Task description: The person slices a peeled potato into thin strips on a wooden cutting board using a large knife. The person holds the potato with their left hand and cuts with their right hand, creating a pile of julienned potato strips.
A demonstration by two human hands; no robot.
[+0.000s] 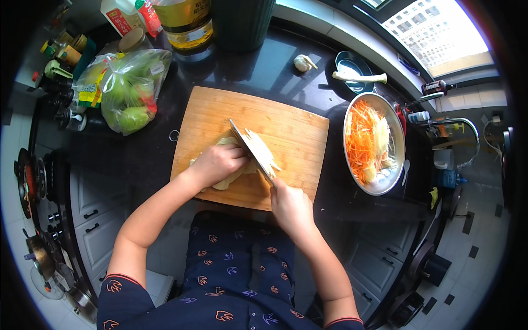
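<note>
Head view: a person cuts at a dark counter (286, 66).
Left hand (217, 162): fingers curled together, pressing down on pale sliced cabbage (234, 176).
Right hand (290, 206): fingers clamped on the handle of a knife (252, 149), blade tilted over the pale strips.
Cabbage: on the wooden cutting board (297, 132), near its middle.
Right of board: metal bowl (397, 140) with shredded carrot (364, 140).
Left of board: bag of green vegetables (132, 91).
</note>
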